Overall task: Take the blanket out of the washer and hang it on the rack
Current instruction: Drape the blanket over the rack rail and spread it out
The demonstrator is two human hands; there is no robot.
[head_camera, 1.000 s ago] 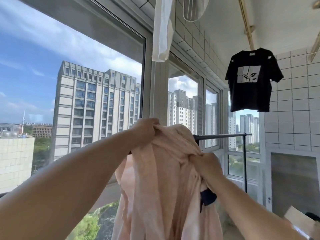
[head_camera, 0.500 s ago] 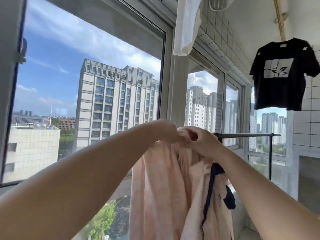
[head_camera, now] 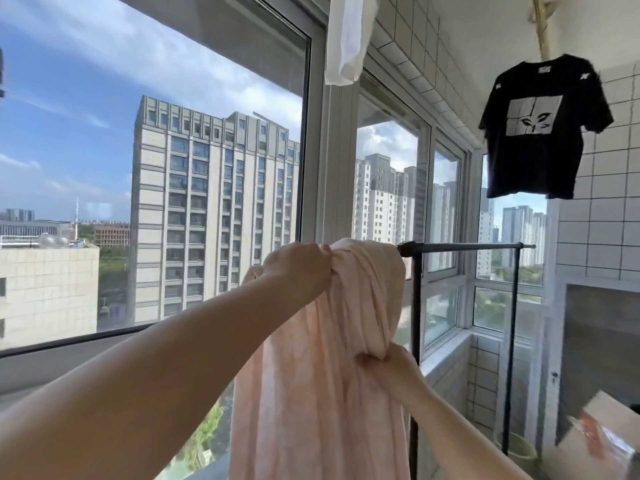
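Observation:
A pale pink blanket (head_camera: 318, 393) hangs in long bunched folds over the near end of a black metal rack (head_camera: 464, 246). My left hand (head_camera: 298, 271) grips the bunched top of the blanket at rail height. Lower and to the right, my right hand (head_camera: 391, 370) holds a hanging fold of the blanket beside the rack's near upright. The rack's rail runs on to the right, bare, toward the tiled wall. The washer is out of view.
Large windows (head_camera: 207, 168) fill the left side just behind the rack. A black T-shirt (head_camera: 540, 129) hangs high at the right, and a white cloth (head_camera: 348, 39) hangs from above. White tiled wall (head_camera: 602, 220) stands at the right, and a cardboard box (head_camera: 595, 441) shows at bottom right.
My right hand dropped from the top of the blanket to a fold lower down. The blanket now lies over the rail end, and the dark piece seen earlier is hidden.

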